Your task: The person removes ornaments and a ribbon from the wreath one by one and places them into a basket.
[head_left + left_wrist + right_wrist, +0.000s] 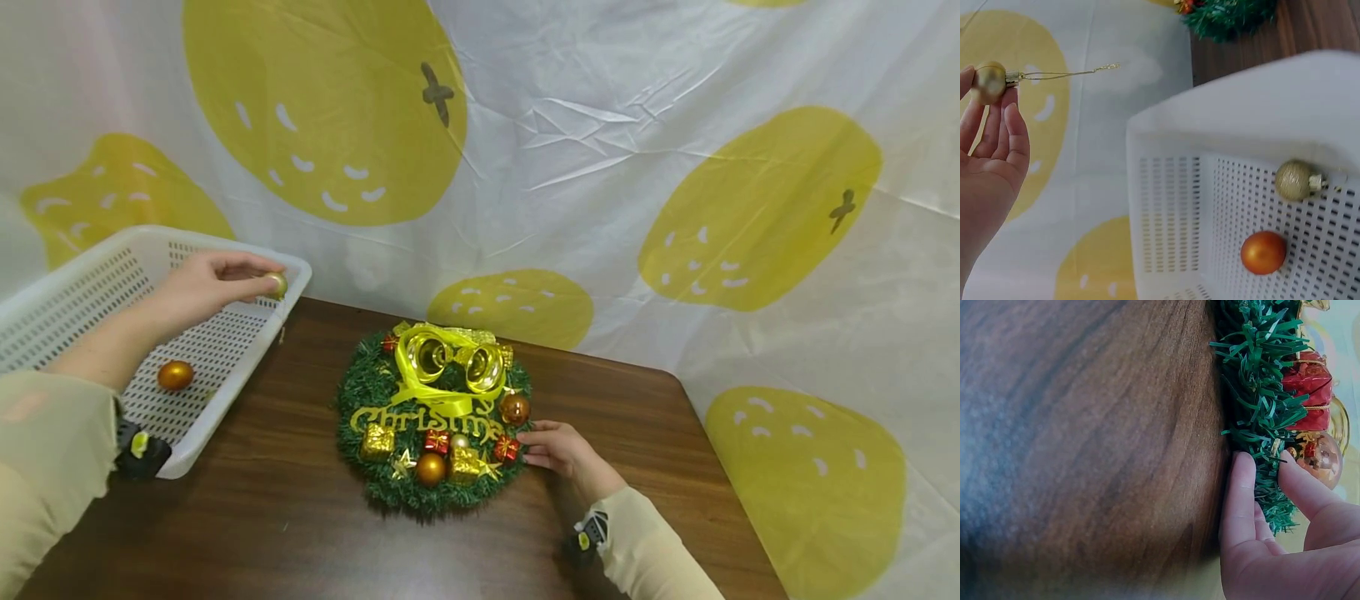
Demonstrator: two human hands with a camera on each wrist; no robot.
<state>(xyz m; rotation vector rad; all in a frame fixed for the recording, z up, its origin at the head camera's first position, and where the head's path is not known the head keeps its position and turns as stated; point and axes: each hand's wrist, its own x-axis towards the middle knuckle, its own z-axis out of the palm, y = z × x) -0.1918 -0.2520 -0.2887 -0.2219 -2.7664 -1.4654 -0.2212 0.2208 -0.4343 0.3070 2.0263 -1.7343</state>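
Note:
My left hand (198, 290) pinches a small gold Christmas bauble (989, 82) between thumb and fingertips, above the far right corner of the white basket (247, 379). From the bauble's cap a thin gold loop (1063, 74) sticks out. On the wooden table lies a green Christmas wreath (420, 498), dressed with yellow ribbon, gold bells, gift boxes, stars, baubles and a gold "Christmas" sign. At the wreath's right edge my right hand (570, 462) grips the greenery, thumb on top and fingers at the side, near a shiny copper bauble (1322, 459).
Inside the basket rest an orange bauble (1264, 252) and a glittery gold bauble (1294, 180). The basket stands at the table's left side. Behind the table (630, 408) hangs a white cloth (555, 167) with yellow fruit prints.

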